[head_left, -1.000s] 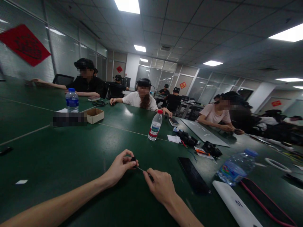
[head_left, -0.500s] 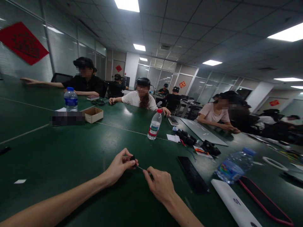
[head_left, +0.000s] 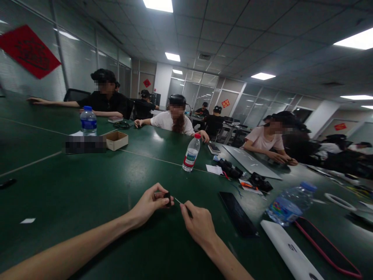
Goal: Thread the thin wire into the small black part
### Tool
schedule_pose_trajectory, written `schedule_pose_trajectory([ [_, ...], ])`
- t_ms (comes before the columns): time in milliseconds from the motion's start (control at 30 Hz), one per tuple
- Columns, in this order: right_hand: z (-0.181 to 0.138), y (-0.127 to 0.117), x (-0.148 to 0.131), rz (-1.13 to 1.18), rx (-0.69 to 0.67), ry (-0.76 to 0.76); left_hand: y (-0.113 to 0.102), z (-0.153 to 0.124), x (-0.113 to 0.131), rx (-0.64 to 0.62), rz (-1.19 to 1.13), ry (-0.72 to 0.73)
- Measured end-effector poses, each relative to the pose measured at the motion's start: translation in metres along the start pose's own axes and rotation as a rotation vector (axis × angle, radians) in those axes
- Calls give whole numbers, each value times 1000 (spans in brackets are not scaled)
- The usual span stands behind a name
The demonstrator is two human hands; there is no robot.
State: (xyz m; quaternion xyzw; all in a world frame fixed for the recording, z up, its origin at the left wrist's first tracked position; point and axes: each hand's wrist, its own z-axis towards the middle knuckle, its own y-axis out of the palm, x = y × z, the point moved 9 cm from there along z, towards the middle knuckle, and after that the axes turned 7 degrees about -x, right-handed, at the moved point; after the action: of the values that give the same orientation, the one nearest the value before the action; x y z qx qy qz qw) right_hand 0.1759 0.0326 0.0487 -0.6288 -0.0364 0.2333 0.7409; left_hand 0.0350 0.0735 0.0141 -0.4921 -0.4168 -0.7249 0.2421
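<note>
Thumb and fingers of my left hand (head_left: 151,204) pinch a small black block-like piece (head_left: 167,198) above the green table. My right hand (head_left: 199,223) is closed around a screwdriver (head_left: 177,201); its thin metal shaft points up and left at the black piece. The tip lies close beside my left fingertips, and I cannot tell whether it touches the piece. Most of the screwdriver's dark handle is hidden in my right fingers.
Right of my hands lie a black phone (head_left: 238,214), a white box (head_left: 287,249), a red-edged phone (head_left: 326,245) and a tilted water bottle (head_left: 287,204). Ahead stand a red-capped bottle (head_left: 191,153) and an open cardboard box (head_left: 117,140). Several people sit around the table.
The screwdriver's shaft has shifted up and slightly right, and its angle is steeper. My left hand has turned the black piece a little; both hands keep their holds.
</note>
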Motion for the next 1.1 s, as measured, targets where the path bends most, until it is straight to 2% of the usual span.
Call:
schedule_pose_trajectory([
  [233,0,0,-9,-109,-45,-34,-8,-1,0,77,-6,-8],
  [667,0,2,-12,-164,-67,-49,-11,1,-2,113,-26,-1],
  [1100,-2,3,-10,-153,-76,-44,-5,0,0,32,-7,-2],
])
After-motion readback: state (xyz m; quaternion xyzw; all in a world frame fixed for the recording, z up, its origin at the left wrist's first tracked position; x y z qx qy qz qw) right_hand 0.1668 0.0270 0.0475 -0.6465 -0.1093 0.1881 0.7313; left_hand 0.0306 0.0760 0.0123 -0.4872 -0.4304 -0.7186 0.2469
